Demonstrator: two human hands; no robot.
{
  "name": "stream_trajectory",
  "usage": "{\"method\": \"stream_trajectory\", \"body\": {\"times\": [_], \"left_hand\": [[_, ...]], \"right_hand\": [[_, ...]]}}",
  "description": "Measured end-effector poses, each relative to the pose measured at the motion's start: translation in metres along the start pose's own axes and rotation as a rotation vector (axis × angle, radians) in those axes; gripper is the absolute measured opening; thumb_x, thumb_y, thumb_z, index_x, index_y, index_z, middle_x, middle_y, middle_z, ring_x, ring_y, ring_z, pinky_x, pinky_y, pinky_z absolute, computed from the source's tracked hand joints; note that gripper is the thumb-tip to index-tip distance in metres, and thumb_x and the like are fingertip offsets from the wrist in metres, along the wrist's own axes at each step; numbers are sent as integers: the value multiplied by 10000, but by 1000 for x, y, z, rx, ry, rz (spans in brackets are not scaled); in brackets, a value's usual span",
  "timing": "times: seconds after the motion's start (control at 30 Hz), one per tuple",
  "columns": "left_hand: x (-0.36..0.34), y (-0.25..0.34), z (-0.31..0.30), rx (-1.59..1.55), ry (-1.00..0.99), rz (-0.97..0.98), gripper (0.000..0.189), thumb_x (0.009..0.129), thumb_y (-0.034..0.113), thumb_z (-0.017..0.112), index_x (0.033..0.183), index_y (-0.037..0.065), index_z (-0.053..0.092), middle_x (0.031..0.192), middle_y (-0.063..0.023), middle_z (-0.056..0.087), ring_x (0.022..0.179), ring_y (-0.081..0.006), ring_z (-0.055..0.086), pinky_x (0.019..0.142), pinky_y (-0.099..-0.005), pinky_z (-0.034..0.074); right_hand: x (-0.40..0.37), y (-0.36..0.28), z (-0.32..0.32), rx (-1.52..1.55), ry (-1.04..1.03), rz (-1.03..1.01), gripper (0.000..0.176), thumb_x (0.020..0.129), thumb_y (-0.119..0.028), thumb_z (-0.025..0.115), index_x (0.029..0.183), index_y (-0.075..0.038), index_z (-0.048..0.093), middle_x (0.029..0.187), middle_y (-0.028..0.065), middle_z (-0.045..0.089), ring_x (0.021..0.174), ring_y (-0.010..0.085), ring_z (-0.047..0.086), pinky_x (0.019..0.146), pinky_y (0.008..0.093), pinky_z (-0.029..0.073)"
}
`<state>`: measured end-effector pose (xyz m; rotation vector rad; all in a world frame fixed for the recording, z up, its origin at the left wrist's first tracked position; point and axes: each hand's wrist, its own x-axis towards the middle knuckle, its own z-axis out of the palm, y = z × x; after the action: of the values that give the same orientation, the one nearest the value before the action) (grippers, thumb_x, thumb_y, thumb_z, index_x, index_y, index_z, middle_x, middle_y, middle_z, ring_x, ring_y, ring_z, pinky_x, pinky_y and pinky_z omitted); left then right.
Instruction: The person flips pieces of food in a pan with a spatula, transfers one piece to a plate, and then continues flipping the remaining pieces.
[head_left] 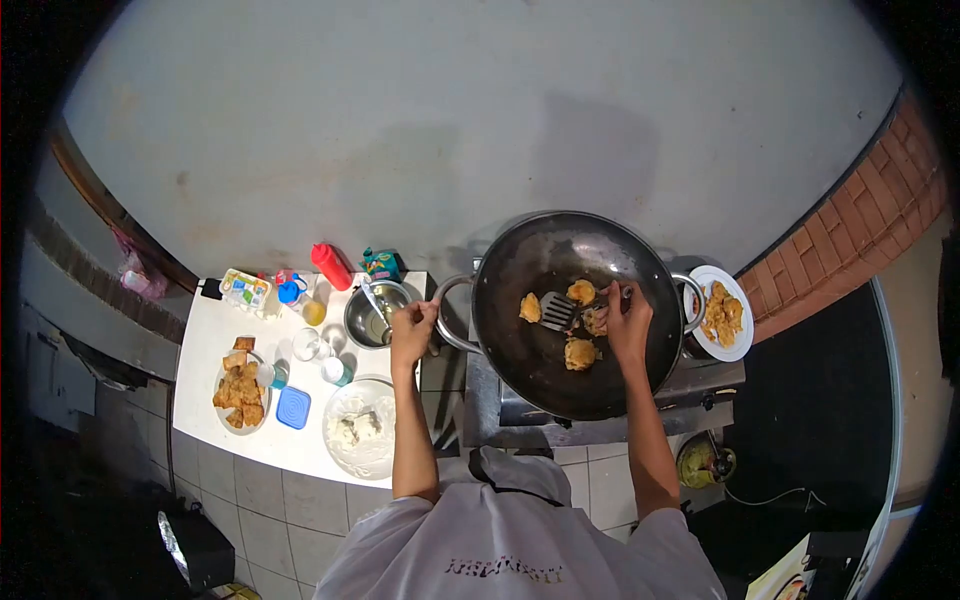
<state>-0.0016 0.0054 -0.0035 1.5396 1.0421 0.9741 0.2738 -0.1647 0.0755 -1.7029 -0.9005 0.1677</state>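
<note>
A large dark wok [560, 380] stands on the stove, with several golden fried pieces [580, 354] inside. My left hand [412, 330] is closed at the wok's left handle [455, 312]. Over the right part of the wok, my right hand [628, 315] has its fingers closed round the handle of a slotted spatula [556, 310], whose head lies among the pieces. Right of the wok, a white plate [744, 344] holds more fried pieces.
On the white table [208, 318] at left are a metal bowl [360, 325], a plate with white batter [345, 455], a plate of browned pieces [240, 392], a red bottle [330, 266], cups and a blue lid [293, 408]. A brick edge [825, 260] borders the right.
</note>
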Motion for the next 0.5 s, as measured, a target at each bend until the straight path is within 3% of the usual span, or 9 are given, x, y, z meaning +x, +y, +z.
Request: {"method": "stream_trajectory", "body": {"times": [0.33, 0.5], "left_hand": [[2, 6, -1, 4, -24, -36, 232, 862, 187, 601, 730, -4, 589, 605, 36, 509, 556, -40, 428, 498, -221, 331], [1, 6, 1, -25, 5, -6, 228, 861, 184, 602, 723, 3, 591, 589, 40, 494, 548, -38, 420, 492, -216, 320]], "right_hand": [[-3, -43, 7, 104, -66, -43, 204, 908, -131, 516, 887, 69, 545, 646, 108, 611, 480, 123, 584, 412, 265, 464], [-6, -31, 23, 109, -121, -70, 216, 907, -141, 517, 877, 68, 561, 635, 121, 613, 476, 140, 594, 413, 263, 459]]}}
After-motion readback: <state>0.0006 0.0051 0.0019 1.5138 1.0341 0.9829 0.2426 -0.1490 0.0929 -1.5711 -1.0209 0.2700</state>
